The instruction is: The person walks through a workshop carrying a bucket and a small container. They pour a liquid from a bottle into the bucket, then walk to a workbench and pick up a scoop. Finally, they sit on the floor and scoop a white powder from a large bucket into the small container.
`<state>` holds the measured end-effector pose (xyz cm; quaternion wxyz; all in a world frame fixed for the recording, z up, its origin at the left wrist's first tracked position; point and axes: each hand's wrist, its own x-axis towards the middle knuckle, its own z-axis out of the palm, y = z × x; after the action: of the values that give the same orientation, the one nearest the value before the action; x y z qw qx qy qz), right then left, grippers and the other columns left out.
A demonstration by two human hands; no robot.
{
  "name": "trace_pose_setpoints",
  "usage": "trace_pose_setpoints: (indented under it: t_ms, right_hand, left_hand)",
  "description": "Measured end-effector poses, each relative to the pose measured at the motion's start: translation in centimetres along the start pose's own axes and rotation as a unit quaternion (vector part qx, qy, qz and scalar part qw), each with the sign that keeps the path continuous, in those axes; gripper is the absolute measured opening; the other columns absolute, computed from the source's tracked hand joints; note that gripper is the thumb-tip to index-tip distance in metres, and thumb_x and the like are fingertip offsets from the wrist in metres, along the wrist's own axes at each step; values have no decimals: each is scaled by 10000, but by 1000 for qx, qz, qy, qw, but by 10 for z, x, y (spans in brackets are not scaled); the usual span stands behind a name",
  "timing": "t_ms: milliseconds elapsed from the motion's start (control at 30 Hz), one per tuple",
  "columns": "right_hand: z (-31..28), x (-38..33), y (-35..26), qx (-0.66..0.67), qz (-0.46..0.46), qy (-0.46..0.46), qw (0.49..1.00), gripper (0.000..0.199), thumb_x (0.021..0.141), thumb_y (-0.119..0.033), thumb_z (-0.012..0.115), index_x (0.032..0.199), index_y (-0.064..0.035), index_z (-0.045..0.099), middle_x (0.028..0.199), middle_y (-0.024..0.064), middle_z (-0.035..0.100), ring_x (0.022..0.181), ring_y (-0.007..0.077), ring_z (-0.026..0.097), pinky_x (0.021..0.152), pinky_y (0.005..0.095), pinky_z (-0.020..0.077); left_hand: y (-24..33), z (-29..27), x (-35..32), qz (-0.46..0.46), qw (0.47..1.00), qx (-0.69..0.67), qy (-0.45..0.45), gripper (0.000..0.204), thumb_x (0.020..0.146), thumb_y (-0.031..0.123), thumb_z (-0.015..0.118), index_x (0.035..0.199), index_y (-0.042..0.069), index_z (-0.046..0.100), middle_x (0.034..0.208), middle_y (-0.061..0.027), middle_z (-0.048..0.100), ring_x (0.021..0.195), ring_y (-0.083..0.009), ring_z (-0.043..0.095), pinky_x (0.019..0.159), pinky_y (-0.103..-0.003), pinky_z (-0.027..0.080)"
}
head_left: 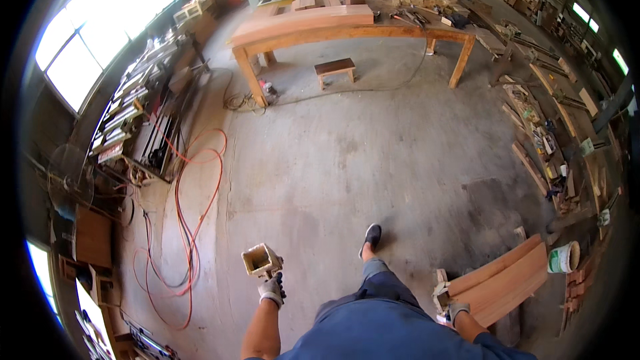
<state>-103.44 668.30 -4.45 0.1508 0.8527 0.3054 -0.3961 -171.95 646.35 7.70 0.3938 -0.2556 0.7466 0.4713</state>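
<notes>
My left hand [272, 291], in a pale glove with dark fingertips, is closed on a square, open-topped container [260, 260]. The container is cream-coloured and stained, and its inside looks yellowish. My right hand [459, 311], also gloved, is low by the near end of wide reddish wooden boards [499, 281]. Its fingers are curled, and a small white and red bit shows beside them. What they grip is too small to make out. The boards lie side by side on a pale wooden support [441, 291] at their left end.
A white bucket [564, 257] stands right of the boards. Orange hoses [180, 227] loop over the floor at left. Ahead is a long wooden workbench [353, 32] with lumber and tools, a small stool [335, 69] under it. Wood scraps [533, 127] line the right side.
</notes>
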Motion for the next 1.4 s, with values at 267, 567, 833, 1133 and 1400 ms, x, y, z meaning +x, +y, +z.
trace_pose_setpoints:
  t_ms: [267, 567, 833, 1133, 1400]
  right_hand:
    - [-37, 0, -323, 111, -56, -83, 989, 659, 1020, -537, 503, 1355, 21, 610, 1371, 254, 631, 1179, 435, 647, 960, 504, 528]
    - [-122, -40, -598, 231, -210, 27, 950, 115, 1002, -166, 636, 905, -107, 621, 686, 52, 609, 453, 193, 555, 388, 363, 432]
    - [-109, 94, -589, 43, -56, 43, 997, 341, 1065, -363, 470, 1207, -118, 661, 1163, 52, 688, 954, 213, 675, 751, 393, 543]
    - [-121, 70, -679, 115, 33, -2, 993, 293, 1064, -309, 493, 1079, -90, 688, 1093, 76, 680, 907, 221, 649, 769, 363, 535]
    - [-195, 32, -904, 226, -148, 90, 959, 419, 956, -324, 668, 1111, 62, 720, 1035, 205, 724, 921, 211, 679, 739, 408, 525]
  left_hand:
    - [47, 71, 13, -62, 997, -5, 48, 260, 979, 387, 609, 822, 188, 549, 598, -5, 484, 423, -202, 457, 374, -381, 375]
    - [105, 180, 110, -77, 997, -21, 3, 176, 962, 356, 636, 936, 193, 574, 614, -25, 504, 448, -216, 489, 384, -384, 386]
    - [307, 364, 204, 258, 888, 380, -19, 192, 927, 270, 693, 1054, 154, 607, 642, -53, 545, 465, -210, 520, 381, -365, 411]
    - [625, 622, 74, 166, 937, 214, -220, 282, 877, 294, 810, 867, 121, 587, 642, 11, 514, 453, -127, 469, 390, -313, 389]
    - [723, 817, -19, 242, 876, 245, -338, 265, 911, 313, 798, 877, 111, 630, 656, 38, 515, 489, -75, 458, 428, -259, 369]
